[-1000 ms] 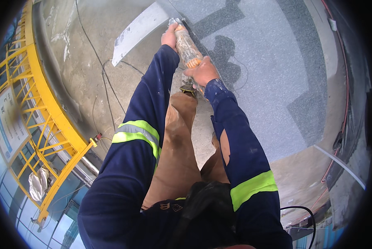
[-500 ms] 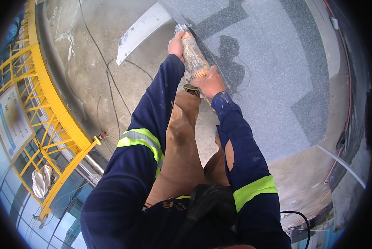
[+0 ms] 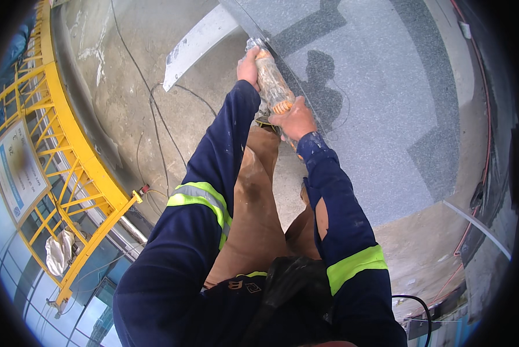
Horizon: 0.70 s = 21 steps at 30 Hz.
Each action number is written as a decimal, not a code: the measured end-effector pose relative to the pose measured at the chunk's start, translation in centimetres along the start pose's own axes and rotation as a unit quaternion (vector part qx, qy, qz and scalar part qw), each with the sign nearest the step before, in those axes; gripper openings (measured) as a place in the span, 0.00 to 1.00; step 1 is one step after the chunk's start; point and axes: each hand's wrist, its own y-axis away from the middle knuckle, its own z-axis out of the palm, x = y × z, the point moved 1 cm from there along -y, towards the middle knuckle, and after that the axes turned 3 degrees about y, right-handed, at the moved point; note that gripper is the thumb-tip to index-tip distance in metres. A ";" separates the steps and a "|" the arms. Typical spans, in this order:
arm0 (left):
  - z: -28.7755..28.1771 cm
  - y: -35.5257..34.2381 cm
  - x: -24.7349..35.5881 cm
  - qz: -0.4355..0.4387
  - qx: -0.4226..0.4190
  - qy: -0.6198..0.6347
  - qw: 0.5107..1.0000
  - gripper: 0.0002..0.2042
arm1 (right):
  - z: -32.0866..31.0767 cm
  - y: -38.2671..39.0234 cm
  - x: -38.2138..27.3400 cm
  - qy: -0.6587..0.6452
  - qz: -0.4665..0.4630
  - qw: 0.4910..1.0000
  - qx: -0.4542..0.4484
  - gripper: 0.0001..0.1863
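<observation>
An angle grinder [image 3: 272, 81], orange under a coat of pale dust and what looks like clear wrapping, lies along the left edge of a grey speckled stone slab [image 3: 381, 127]. My left hand [image 3: 248, 67] is closed round its far end, near the head. Farther back, my right hand [image 3: 296, 120] grips the rear of the body, just behind the orange vents. The grinder's disc is hidden from this view. A thin dark line runs along the slab beside the tool, and my shadow falls on the stone.
A pale offcut strip [image 3: 198, 45] lies on the concrete floor [image 3: 132, 104] to the left. Dark cables [image 3: 155, 110] trail past my left arm. Yellow metal framework [image 3: 86, 150] with a sign stands at far left. A white pipe [image 3: 479, 228] and a red hose [image 3: 488, 115] are at right.
The grinder and both hands have shifted very slightly toward me, still along the slab's edge. My grip looks the same.
</observation>
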 end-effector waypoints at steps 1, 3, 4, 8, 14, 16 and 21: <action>0.0 0.1 0.0 0.000 0.002 -0.001 1.000 0.19 | 0.0 0.1 0.1 -0.006 0.002 1.000 -0.004 0.38; 0.1 0.3 -0.2 0.007 -0.001 0.000 1.000 0.19 | -0.1 0.3 0.2 -0.014 0.008 1.000 -0.007 0.37; 0.1 0.4 -0.2 0.004 0.002 0.000 1.000 0.19 | -0.1 0.4 0.3 -0.010 0.007 1.000 -0.006 0.37; 0.2 0.6 -0.2 0.003 -0.003 -0.001 1.000 0.19 | -0.1 0.6 0.3 0.002 0.007 1.000 0.000 0.37; 0.3 -0.2 0.6 -0.001 0.004 -0.003 1.000 0.20 | -0.3 0.0 -0.7 -0.010 0.011 1.000 -0.020 0.39; 0.3 -0.8 1.0 -0.002 0.019 0.002 1.000 0.20 | -0.3 -0.5 -1.2 -0.017 0.015 0.999 -0.024 0.38; 0.2 -2.9 2.2 0.006 0.016 0.004 1.000 0.20 | 0.0 -2.6 -2.1 0.002 0.012 1.000 -0.024 0.37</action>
